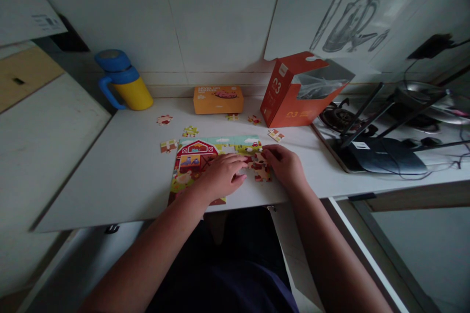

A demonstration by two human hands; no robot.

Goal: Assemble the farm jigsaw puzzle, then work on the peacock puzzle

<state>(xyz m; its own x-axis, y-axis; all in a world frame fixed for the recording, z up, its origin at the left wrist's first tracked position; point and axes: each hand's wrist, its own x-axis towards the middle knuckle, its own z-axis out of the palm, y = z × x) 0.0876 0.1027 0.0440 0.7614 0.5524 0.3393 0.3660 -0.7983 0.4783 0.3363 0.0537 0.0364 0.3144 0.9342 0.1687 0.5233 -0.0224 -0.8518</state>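
Observation:
A partly assembled farm jigsaw puzzle [198, 156] with a red barn lies on the white table [121, 171] in front of me. My left hand [220, 176] rests flat on the puzzle's middle, fingers stretched toward the right. My right hand [284, 164] sits at the puzzle's right edge, its fingers curled over a puzzle piece [261, 168] with brown and white patches. Several loose pieces lie beyond, such as one loose piece [168, 145] to the left and another loose piece [275, 135] to the right.
A small orange puzzle box [218, 100] stands at the back against the wall. A blue and yellow jug [125, 83] is at back left. A tall orange carton [297, 90] is at back right, beside a router [382, 154] and a stove.

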